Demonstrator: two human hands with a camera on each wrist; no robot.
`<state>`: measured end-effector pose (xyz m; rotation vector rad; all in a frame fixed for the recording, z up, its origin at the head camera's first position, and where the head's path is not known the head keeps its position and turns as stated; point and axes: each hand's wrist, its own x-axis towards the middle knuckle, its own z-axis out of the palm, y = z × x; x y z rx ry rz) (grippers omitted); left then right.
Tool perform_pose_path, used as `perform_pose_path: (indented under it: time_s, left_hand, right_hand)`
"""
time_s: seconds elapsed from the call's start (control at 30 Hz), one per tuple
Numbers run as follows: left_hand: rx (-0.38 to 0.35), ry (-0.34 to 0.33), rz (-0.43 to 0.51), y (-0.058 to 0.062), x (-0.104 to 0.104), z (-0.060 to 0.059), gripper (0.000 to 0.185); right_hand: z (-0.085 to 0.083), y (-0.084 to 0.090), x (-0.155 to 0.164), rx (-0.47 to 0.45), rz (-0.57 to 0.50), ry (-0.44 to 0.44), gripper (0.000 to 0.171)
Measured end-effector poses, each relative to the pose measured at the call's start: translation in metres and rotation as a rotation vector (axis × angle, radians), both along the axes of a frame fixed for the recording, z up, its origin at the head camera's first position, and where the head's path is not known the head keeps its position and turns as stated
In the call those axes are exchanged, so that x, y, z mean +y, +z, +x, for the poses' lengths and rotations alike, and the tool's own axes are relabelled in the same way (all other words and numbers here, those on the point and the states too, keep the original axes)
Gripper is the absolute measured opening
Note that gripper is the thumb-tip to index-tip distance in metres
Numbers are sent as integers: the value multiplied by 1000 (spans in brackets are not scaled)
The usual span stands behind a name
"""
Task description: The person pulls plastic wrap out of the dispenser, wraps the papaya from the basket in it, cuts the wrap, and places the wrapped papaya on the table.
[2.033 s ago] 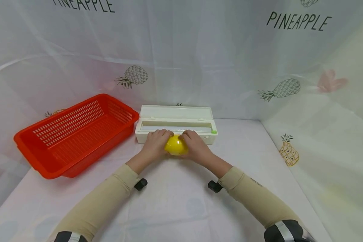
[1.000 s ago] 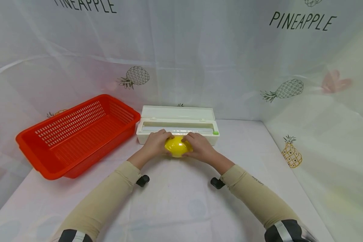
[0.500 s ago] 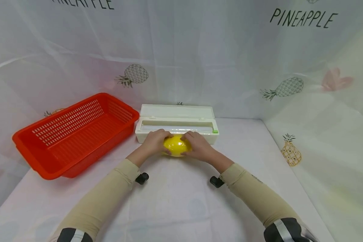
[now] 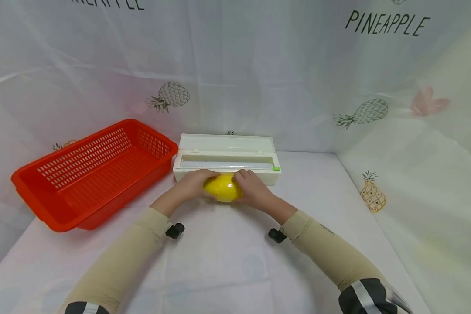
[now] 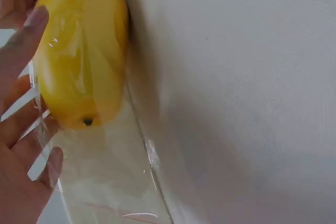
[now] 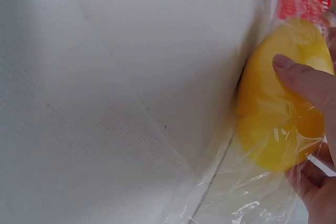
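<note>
I am working at a white cloth-covered table (image 4: 227,261), closed in at the back and on my right by a pale curtain (image 4: 282,74) printed with pineapples and the word PINEAPPLE. A red perforated plastic basket (image 4: 90,172) is sitting on the table to my left, and a long white plastic cling-film dispenser box (image 4: 226,159) with its lid raised is lying just behind my hands, its green slider at the right end.

I am holding a smooth yellow oval lemon-like fruit (image 4: 222,187) between both hands, just in front of the dispenser and resting on the table. My left hand (image 4: 188,185) is cupping its left end and my right hand (image 4: 253,188) is cupping its right end. A sheet of clear cling film (image 5: 100,177) is lying over and around the fruit, creasing under my grip.

In the left wrist view, my left fingers (image 5: 21,45) are curling along the side of the fruit, pressing the film against it. In the right wrist view, my right thumb (image 6: 307,80) is lying across the fruit's top, while the other fingers are wrapping beneath with film bunched between them. Both hands are gripping the wrapped fruit.
</note>
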<state>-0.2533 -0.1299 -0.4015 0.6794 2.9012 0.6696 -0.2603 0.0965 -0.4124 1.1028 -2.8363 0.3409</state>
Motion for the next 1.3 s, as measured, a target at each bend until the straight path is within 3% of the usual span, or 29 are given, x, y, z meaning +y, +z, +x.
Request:
perform_pose_path:
  time_s: [0.23, 0.37, 0.53, 0.83, 1.07, 1.3]
  left_hand:
    - [68, -67, 98, 7, 5, 9, 43]
    - [39, -37, 147, 1, 12, 10, 36]
    - [71, 21, 126, -7, 13, 7, 50]
    - [184, -27, -9, -14, 19, 6, 79]
    - [208, -10, -28, -16, 21, 5, 75]
    - [194, 21, -5, -16, 21, 5, 70]
  right_hand:
    - [0, 2, -3, -17, 32, -6, 62]
    - [0, 4, -4, -28, 52, -23, 62]
    - [-2, 4, -3, -39, 30, -20, 62]
    - [-5, -2, 7, 26, -21, 13, 64]
    - [-6, 0, 9, -29, -93, 30, 64]
    - [-2, 2, 4, -10, -49, -38, 69]
